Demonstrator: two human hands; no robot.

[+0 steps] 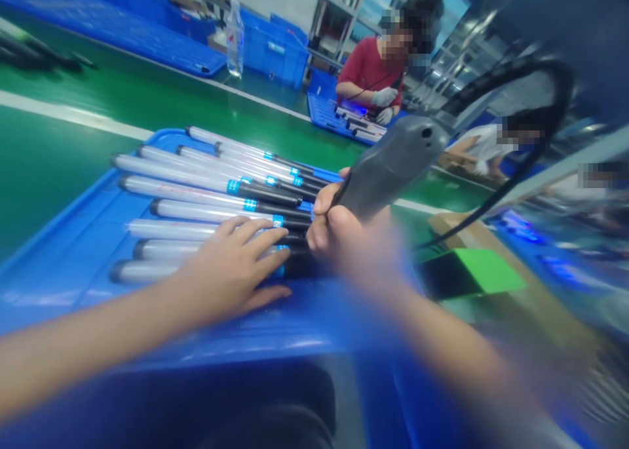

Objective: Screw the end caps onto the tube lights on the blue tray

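Observation:
In my right hand [339, 229] is a grey hand-held device [393, 164] with a thick black cable rising from its far end. My fingers are wrapped around its lower end, just above the black ends of the tubes. My left hand [238, 262] lies over the nearest tubes with its fingers spread, touching them near their labels. Several whitish see-through tubes [189, 190] with black ends and blue labels lie side by side. They rest in a blue plastic tray [93, 219]. The face of the device is turned away, and blur softens my right wrist.
A co-worker in a red top [366, 62] with gloved hands handles similar tubes across the green table [295, 118]. A water bottle [234, 39] and a blue crate [272, 49] stand at the back. A black-and-green flat item [474, 272] lies on the right, near the hanging cable [555, 128].

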